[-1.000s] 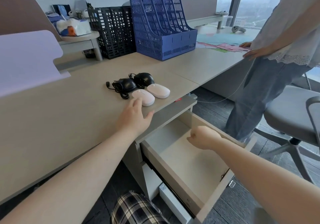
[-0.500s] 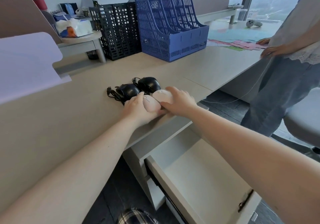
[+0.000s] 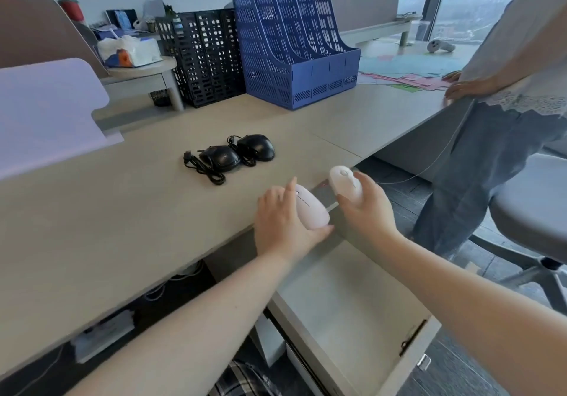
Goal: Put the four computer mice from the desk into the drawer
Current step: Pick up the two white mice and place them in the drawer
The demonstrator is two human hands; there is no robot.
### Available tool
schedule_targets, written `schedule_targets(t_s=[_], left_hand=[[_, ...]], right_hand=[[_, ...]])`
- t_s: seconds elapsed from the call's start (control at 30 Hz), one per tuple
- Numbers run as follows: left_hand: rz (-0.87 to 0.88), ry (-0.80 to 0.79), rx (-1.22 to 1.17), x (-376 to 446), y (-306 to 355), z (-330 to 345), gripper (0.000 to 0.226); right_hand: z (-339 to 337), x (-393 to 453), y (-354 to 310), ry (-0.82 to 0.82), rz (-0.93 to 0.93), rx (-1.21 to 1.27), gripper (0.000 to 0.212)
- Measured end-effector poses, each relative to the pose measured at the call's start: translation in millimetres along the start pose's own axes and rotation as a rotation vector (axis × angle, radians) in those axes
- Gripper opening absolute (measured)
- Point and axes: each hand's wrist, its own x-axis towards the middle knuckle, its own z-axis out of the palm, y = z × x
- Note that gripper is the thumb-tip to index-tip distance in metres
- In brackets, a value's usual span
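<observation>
Each of my hands holds a pale pink mouse at the desk's front edge. My left hand (image 3: 280,224) grips one pink mouse (image 3: 310,208). My right hand (image 3: 366,204) grips the other pink mouse (image 3: 343,182), lifted just past the edge. Two black wired mice remain on the desk (image 3: 138,211): the left one (image 3: 221,158) with its coiled cable, the right one (image 3: 257,146) beside it. The drawer (image 3: 352,303) stands pulled out below my hands with nothing in it.
A blue file rack (image 3: 294,43) and a black file rack (image 3: 205,55) stand at the back of the desk. Another person (image 3: 503,95) stands at the right, a hand on coloured papers (image 3: 408,79). A grey office chair (image 3: 530,202) is close to the drawer.
Both hands closed on the pink mice and lifted them off the desk, drawing them back toward the front edge above the drawer. The black mice stayed put.
</observation>
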Motion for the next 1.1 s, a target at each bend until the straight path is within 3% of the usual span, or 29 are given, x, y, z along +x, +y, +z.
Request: schedule_targets(t_s=[0.17,0.47,0.87,1.1], left_hand=[[-0.019,-0.156,0.021,-31.3,10.2,28.3,0.105],[-0.217,-0.539,0.183,-57.3,-15.5,77.3,0.113],[-0.334,-0.577,0.212,-36.3,-43.8,129.3,0.11],[-0.381,-0.654,0.215,-28.9,-50.5,141.6,0.113]], right_hand=[[-8.8,-17.0,45.1,-0.167,0.127,-0.148,0.056],[28.8,-9.0,89.4,-0.48,0.151,-0.369,0.067],[86.4,-1.8,119.7,-0.592,0.143,-0.429,0.074],[91.9,2.0,123.0,-0.545,0.117,-0.389,0.062]])
